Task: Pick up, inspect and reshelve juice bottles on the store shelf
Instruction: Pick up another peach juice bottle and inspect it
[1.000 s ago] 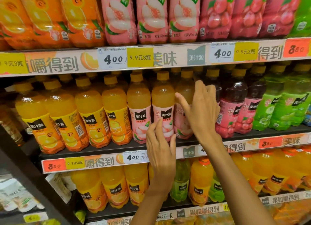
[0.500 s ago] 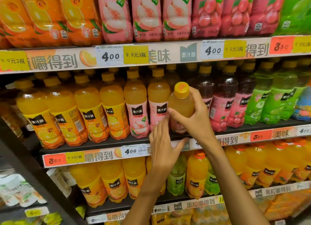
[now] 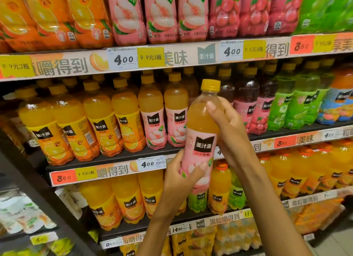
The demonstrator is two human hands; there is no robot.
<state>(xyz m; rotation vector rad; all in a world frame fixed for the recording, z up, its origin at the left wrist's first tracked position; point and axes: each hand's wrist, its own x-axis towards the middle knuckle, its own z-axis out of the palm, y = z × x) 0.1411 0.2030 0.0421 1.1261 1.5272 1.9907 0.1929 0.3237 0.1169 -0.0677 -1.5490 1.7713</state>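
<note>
i hold the peach bottle [image 3: 202,133] upright, off the shelf [image 3: 114,161] and in front of its middle row. my left hand [image 3: 183,176] wraps its pink label low down; my right hand [image 3: 232,129] curls round the upper body below the yellow cap [image 3: 210,85].

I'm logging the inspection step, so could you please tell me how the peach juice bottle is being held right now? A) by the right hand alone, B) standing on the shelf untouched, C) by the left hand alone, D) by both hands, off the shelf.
D: the left hand grips the lower label of the peach juice bottle and the right hand grips its upper body.
</note>
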